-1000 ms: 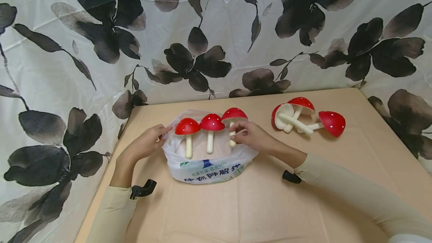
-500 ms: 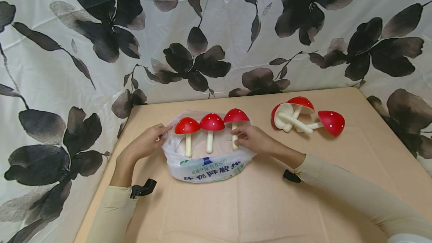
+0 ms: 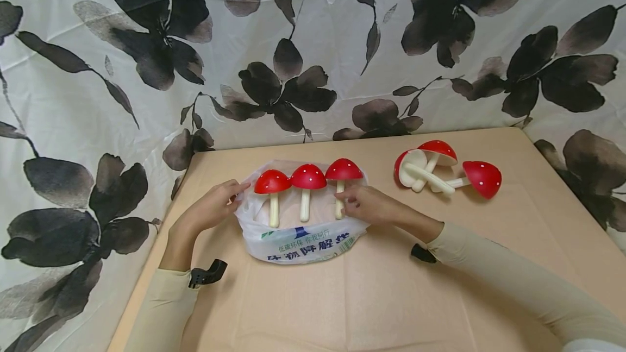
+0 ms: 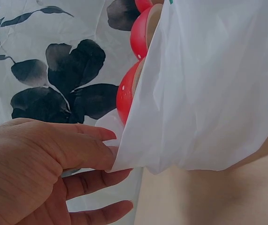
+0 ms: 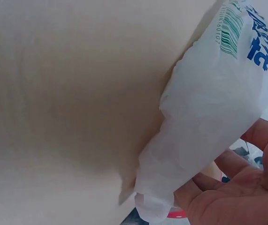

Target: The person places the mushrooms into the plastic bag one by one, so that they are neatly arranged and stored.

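Observation:
A white plastic bag (image 3: 300,246) with blue and green print sits on the table, its mouth spread around three red-capped, white-dotted toy mushrooms standing in a row: left mushroom (image 3: 272,182), middle mushroom (image 3: 308,177), right mushroom (image 3: 344,169). My left hand (image 3: 217,205) pinches the bag's left rim between thumb and fingers, plain in the left wrist view on the bag edge (image 4: 129,150). My right hand (image 3: 367,202) is at the bag's right side, a fingertip against the right mushroom's pale stem. In the right wrist view its thumb and fingers (image 5: 232,164) stand apart beside the bag.
To the right on the tan table (image 3: 391,297) lies a loose group of toy mushrooms: two crossed ones with a cream underside (image 3: 413,159) showing, and another red-capped mushroom (image 3: 481,178) on its side. A floral black-and-white cloth (image 3: 352,58) hangs behind the table.
The right mushroom has shifted slightly right and down, and more of its stem shows. My right hand's fingers have moved lower and loosened around the stem. My left hand stays on the bag rim.

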Demonstrator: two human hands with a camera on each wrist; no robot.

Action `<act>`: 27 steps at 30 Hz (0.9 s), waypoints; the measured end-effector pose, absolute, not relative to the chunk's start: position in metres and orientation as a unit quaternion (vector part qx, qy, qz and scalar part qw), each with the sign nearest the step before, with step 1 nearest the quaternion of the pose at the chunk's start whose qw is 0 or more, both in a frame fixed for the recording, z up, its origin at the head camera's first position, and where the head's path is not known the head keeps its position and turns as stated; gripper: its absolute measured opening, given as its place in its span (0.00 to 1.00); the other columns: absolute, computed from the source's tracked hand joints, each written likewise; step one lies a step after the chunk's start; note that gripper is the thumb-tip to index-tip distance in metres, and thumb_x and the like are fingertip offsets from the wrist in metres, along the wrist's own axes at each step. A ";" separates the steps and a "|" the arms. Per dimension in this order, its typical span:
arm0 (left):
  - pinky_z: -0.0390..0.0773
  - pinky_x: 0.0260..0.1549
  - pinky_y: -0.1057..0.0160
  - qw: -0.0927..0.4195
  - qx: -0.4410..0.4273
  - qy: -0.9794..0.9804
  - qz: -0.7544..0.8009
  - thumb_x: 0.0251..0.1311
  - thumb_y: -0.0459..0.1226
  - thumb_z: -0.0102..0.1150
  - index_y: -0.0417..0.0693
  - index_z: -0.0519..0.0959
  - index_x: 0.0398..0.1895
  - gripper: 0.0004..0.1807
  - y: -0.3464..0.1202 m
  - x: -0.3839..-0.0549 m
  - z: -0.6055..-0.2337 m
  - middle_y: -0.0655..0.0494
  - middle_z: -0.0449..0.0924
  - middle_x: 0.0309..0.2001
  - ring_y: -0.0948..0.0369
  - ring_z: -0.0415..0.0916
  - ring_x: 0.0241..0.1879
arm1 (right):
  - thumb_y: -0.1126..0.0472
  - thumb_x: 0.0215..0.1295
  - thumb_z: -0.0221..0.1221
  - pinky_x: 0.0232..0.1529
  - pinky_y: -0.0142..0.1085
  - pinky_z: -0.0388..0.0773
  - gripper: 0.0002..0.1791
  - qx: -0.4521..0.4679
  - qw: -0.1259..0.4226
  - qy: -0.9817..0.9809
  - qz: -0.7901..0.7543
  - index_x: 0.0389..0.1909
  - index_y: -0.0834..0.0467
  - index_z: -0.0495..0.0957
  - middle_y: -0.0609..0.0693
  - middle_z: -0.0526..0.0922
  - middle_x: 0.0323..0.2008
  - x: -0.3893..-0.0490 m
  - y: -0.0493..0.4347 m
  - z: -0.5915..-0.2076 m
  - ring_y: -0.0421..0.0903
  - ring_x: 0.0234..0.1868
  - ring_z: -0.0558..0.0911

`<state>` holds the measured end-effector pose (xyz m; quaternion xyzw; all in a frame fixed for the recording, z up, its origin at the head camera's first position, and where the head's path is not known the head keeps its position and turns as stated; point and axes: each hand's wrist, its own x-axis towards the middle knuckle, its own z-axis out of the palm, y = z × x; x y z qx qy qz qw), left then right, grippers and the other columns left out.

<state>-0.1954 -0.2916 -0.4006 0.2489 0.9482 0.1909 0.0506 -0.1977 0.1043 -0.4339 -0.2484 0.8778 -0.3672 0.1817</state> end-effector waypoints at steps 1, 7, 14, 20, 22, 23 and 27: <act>0.76 0.38 0.58 0.050 0.250 0.948 0.191 0.62 0.23 0.60 0.31 0.75 0.65 0.26 -0.292 -0.196 -0.401 0.53 0.74 0.34 0.57 0.71 0.35 | 0.61 0.70 0.60 0.42 0.34 0.83 0.26 -0.249 0.183 0.879 -0.362 0.67 0.60 0.75 0.63 0.69 0.70 -0.198 0.104 -0.434 0.60 0.67 0.72; 0.77 0.38 0.58 0.052 0.248 0.948 0.190 0.62 0.23 0.60 0.31 0.75 0.65 0.25 -0.293 -0.196 -0.402 0.53 0.75 0.34 0.57 0.71 0.35 | 0.61 0.68 0.61 0.42 0.35 0.84 0.28 -0.252 0.188 0.883 -0.349 0.68 0.59 0.74 0.63 0.68 0.70 -0.197 0.103 -0.432 0.61 0.69 0.70; 0.77 0.38 0.57 0.050 0.250 0.949 0.187 0.61 0.22 0.60 0.31 0.75 0.64 0.25 -0.294 -0.195 -0.401 0.53 0.75 0.34 0.57 0.71 0.35 | 0.60 0.69 0.62 0.50 0.43 0.84 0.28 -0.248 0.201 0.883 -0.345 0.70 0.57 0.73 0.61 0.70 0.70 -0.196 0.108 -0.430 0.60 0.68 0.72; 0.77 0.38 0.58 0.049 0.251 0.949 0.187 0.62 0.23 0.61 0.32 0.75 0.65 0.26 -0.293 -0.194 -0.402 0.53 0.75 0.35 0.57 0.71 0.35 | 0.59 0.69 0.63 0.51 0.43 0.83 0.28 -0.239 0.209 0.879 -0.355 0.70 0.55 0.73 0.58 0.75 0.66 -0.195 0.114 -0.429 0.58 0.62 0.77; 0.77 0.38 0.58 0.047 0.252 0.948 0.187 0.62 0.23 0.61 0.32 0.75 0.65 0.26 -0.293 -0.194 -0.403 0.53 0.75 0.35 0.57 0.71 0.35 | 0.60 0.68 0.64 0.50 0.42 0.84 0.28 -0.238 0.209 0.878 -0.358 0.69 0.55 0.74 0.58 0.75 0.66 -0.194 0.116 -0.430 0.58 0.62 0.78; 0.77 0.38 0.58 0.046 0.252 0.948 0.187 0.61 0.23 0.61 0.32 0.75 0.65 0.26 -0.293 -0.193 -0.403 0.53 0.75 0.34 0.57 0.71 0.35 | 0.60 0.68 0.64 0.50 0.42 0.84 0.28 -0.239 0.207 0.879 -0.358 0.69 0.55 0.74 0.58 0.76 0.65 -0.195 0.117 -0.431 0.58 0.61 0.78; 0.77 0.38 0.58 0.048 0.249 0.949 0.187 0.61 0.23 0.61 0.32 0.75 0.65 0.26 -0.293 -0.193 -0.405 0.53 0.74 0.34 0.57 0.71 0.35 | 0.60 0.67 0.65 0.50 0.42 0.84 0.29 -0.247 0.201 0.878 -0.357 0.69 0.57 0.74 0.60 0.78 0.62 -0.196 0.120 -0.433 0.57 0.58 0.80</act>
